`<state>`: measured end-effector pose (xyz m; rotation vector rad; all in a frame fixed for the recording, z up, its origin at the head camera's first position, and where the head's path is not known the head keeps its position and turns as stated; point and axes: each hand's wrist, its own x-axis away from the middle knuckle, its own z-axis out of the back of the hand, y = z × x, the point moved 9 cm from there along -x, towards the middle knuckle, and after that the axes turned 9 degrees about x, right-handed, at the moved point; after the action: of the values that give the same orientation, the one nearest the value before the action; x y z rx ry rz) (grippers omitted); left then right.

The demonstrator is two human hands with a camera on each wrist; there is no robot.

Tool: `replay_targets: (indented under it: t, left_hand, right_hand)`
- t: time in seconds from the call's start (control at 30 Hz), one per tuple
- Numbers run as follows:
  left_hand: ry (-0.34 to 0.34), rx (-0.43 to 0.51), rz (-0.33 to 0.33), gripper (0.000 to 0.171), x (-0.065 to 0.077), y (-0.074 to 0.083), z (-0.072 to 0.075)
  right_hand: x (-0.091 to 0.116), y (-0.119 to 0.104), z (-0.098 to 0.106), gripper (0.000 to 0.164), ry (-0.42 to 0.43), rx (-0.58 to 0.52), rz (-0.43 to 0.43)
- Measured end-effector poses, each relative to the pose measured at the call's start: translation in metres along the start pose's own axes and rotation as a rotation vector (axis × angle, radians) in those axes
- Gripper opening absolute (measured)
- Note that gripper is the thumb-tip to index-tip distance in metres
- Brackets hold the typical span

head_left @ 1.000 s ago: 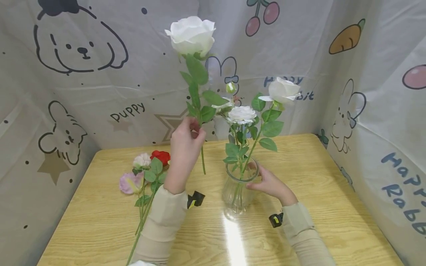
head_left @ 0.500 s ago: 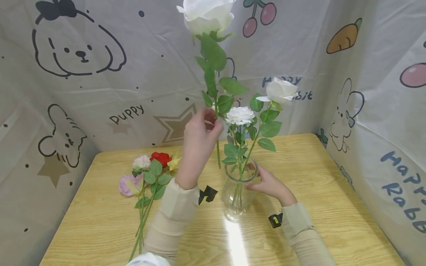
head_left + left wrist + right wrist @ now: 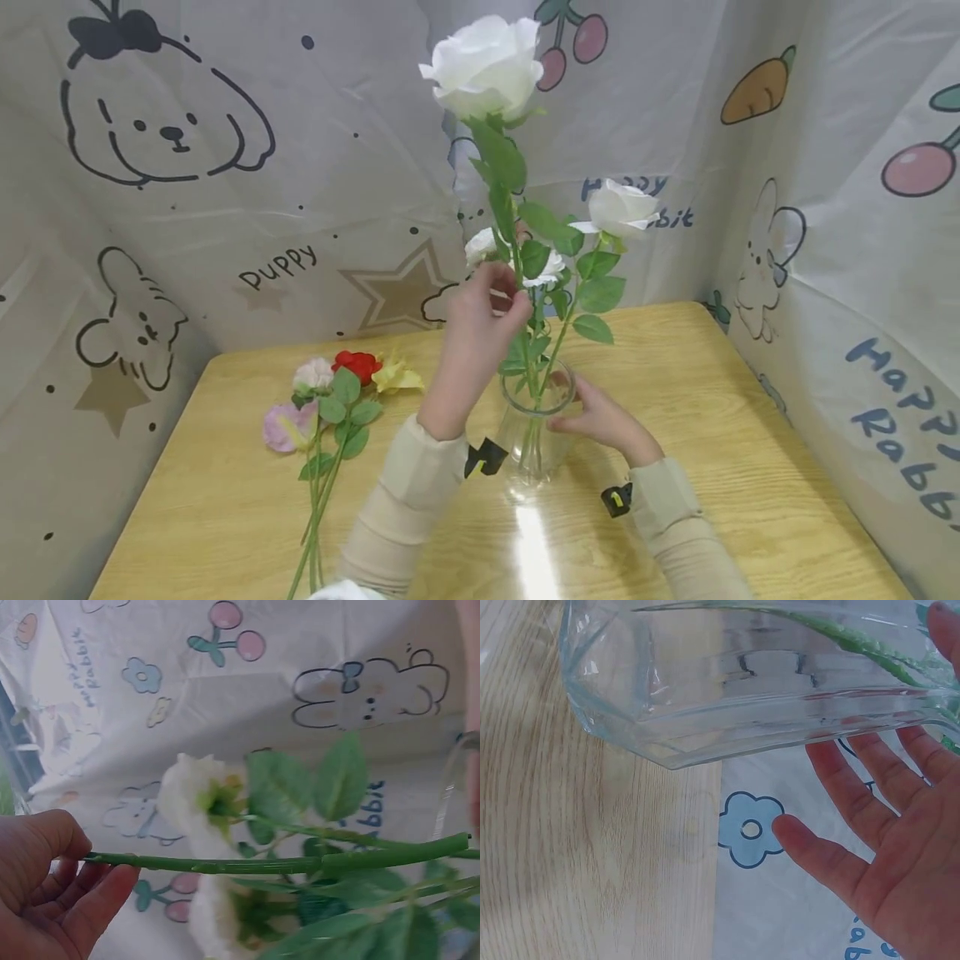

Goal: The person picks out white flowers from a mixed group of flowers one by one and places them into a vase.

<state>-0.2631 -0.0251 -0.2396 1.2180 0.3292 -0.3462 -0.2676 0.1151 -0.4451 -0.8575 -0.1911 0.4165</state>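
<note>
My left hand [image 3: 480,342] pinches the green stem of a large white rose [image 3: 487,71] between thumb and fingers, the bloom high above it. In the left wrist view the stem [image 3: 262,865] runs from my fingertips to a cut free end. From the head that lower part overlaps other stems over the vase mouth; whether it is inside, I cannot tell. With thumb and fingers round its upper part, my right hand [image 3: 611,427] holds the clear glass vase [image 3: 517,437] upright. Inside stand several white flowers, including a rose [image 3: 622,208] leaning right.
On the wooden table [image 3: 225,508], to the left, lie a red flower [image 3: 357,367], a yellow flower [image 3: 397,374], a pale pink flower [image 3: 313,375] and a purple flower [image 3: 283,428], stems toward me. A printed cloth [image 3: 300,167] encloses the back and sides.
My left hand has carried the white rose rightward until it is over the vase; the bloom rose, then came down somewhat. My right hand has kept its hold on the vase.
</note>
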Motion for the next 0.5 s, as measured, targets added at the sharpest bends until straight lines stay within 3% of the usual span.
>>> replay_targets:
  t: [0.3, 0.5]
  left_hand:
    - [-0.139, -0.034, 0.117, 0.017, 0.019, -0.042, -0.032]
    - [-0.164, -0.134, 0.083, 0.013, 0.025, -0.052, -0.041]
  right_hand:
    - [0.003, 0.001, -0.003, 0.077, 0.002, -0.006, -0.007]
    - [0.003, 0.002, -0.002, 0.078, 0.008, -0.006, -0.007]
